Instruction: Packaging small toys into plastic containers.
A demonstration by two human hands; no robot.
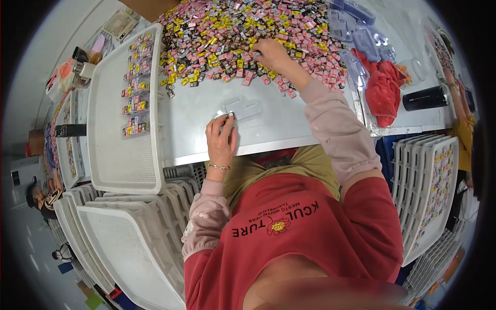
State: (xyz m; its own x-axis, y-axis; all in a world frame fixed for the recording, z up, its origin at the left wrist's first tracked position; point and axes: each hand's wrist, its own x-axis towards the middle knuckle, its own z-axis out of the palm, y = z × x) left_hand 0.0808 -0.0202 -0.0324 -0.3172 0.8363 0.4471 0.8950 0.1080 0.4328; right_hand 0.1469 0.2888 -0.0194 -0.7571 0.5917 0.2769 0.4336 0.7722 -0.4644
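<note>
My left hand [222, 140], a bracelet at its wrist, rests low over the table. Its fingers are pinched at the near left end of a clear plastic tray [249, 109] with molded hollows. Something small and dark shows at those fingertips, too small to name. Reaching far forward, my right hand [272, 55] has its fingers drawn together at a heap of small block-shaped pieces [206, 46] in pink, yellow, black and brown. What its fingertips hold, if anything, is hidden among the pieces.
At the left stands a large white perforated tray [121, 160] with a column of filled clear trays [137, 103]. Empty clear trays [356, 31], a red cloth [383, 93] and a black tumbler [425, 98] lie to the right. White crates [116, 243] flank me; other people work farther off.
</note>
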